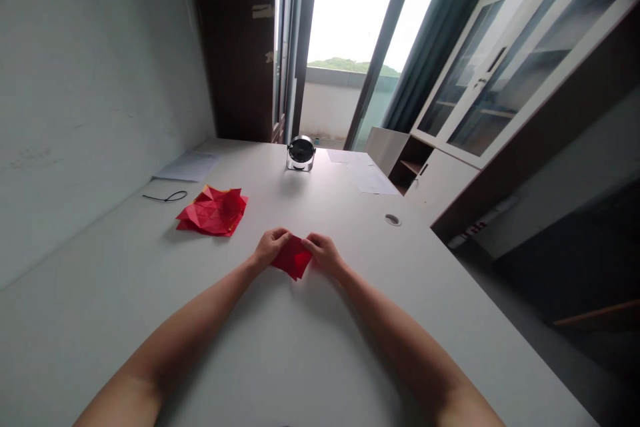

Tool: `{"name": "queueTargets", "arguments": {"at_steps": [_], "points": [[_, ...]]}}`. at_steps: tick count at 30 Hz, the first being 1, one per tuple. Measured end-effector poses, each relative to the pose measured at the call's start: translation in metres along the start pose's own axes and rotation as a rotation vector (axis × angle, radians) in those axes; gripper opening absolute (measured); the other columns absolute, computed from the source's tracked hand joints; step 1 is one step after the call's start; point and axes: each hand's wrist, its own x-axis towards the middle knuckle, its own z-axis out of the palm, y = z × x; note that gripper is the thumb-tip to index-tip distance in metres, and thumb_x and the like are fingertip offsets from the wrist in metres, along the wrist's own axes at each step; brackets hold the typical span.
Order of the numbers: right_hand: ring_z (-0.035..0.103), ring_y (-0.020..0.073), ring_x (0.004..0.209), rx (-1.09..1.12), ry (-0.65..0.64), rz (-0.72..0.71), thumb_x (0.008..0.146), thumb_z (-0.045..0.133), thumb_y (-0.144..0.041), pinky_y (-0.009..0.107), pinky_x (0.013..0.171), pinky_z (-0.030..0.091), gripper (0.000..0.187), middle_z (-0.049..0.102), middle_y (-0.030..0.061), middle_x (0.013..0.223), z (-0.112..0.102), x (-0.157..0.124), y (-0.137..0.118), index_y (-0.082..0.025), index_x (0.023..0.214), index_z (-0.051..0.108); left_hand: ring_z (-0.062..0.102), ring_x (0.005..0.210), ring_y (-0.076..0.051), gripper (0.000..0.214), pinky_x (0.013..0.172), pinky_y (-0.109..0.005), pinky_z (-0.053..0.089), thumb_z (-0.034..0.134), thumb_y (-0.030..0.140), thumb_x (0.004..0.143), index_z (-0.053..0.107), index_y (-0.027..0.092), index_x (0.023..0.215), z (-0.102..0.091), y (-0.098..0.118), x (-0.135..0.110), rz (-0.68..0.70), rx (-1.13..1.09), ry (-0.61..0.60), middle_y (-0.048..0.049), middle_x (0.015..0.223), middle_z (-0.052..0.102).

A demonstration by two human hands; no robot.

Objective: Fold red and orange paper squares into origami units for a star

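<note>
Red paper [294, 258] is pinched by my left hand [271, 245] and right hand [323, 251] at its far side; I seem mid-fold; next calls for matched edges.

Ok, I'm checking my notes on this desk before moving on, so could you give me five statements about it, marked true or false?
1. The bare left hand and bare right hand both grip a small red piece of paper. True.
2. The larger, creased red paper with yellow edging touches the left hand. False: a stretch of the smooth white tabletop separates them.
3. A round black device in a silver stand stands near the tabletop's far edge. True.
4. That device is nearer the person than the hands are. False: it stands beyond them.
5. A thin black looped cord lies left of the creased paper. True.
</note>
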Motion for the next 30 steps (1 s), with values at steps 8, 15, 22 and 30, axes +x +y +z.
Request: {"name": "queueTargets", "arguments": {"at_steps": [8, 15, 22, 30], "points": [[0.045, 0.0117, 0.057, 0.190, 0.057, 0.058, 0.082, 0.064, -0.053, 0.023, 0.053, 0.033, 0.038, 0.054, -0.0019, 0.061, -0.002, 0.001, 0.001, -0.017, 0.070, 0.059, 0.055, 0.061, -0.013, 0.033, 0.056, -0.022, 0.042, 0.065, 0.047, 0.082, 0.067, 0.014, 0.078, -0.002, -0.006, 0.002, 0.016, -0.020, 0.018, -0.0022, 0.071, 0.064], [0.047, 0.0123, 0.057, 0.221, 0.097, 0.057, 0.083, 0.064, -0.053, 0.024, 0.055, 0.035, 0.037, 0.055, -0.0016, 0.061, 0.003, -0.019, 0.000, -0.017, 0.073, 0.062, 0.057, 0.063, -0.014, 0.035, 0.058, -0.023, 0.043, 0.065, 0.049, 0.081, 0.068, 0.015, 0.084, -0.002, -0.005, -0.005, -0.019, -0.040, 0.035, -0.0025, 0.073, 0.066], [0.053, 0.0145, 0.062, 0.218, 0.155, 0.056, 0.082, 0.064, -0.052, 0.026, 0.059, 0.041, 0.036, 0.061, 0.0009, 0.066, 0.003, -0.026, -0.004, -0.017, 0.075, 0.064, 0.057, 0.067, -0.015, 0.032, 0.062, -0.024, 0.045, 0.064, 0.047, 0.083, 0.068, 0.015, 0.083, -0.005, 0.000, -0.010, 0.032, 0.081, -0.038, -0.0031, 0.075, 0.066], [0.052, 0.0135, 0.060, 0.197, 0.188, 0.047, 0.079, 0.064, -0.055, 0.024, 0.054, 0.040, 0.038, 0.061, 0.0000, 0.066, -0.002, -0.026, -0.005, -0.017, 0.075, 0.063, 0.062, 0.072, -0.018, 0.031, 0.067, -0.027, 0.047, 0.065, 0.046, 0.082, 0.073, 0.016, 0.086, -0.004, -0.003, -0.011, 0.095, 0.226, -0.173, -0.0051, 0.077, 0.069]]}}
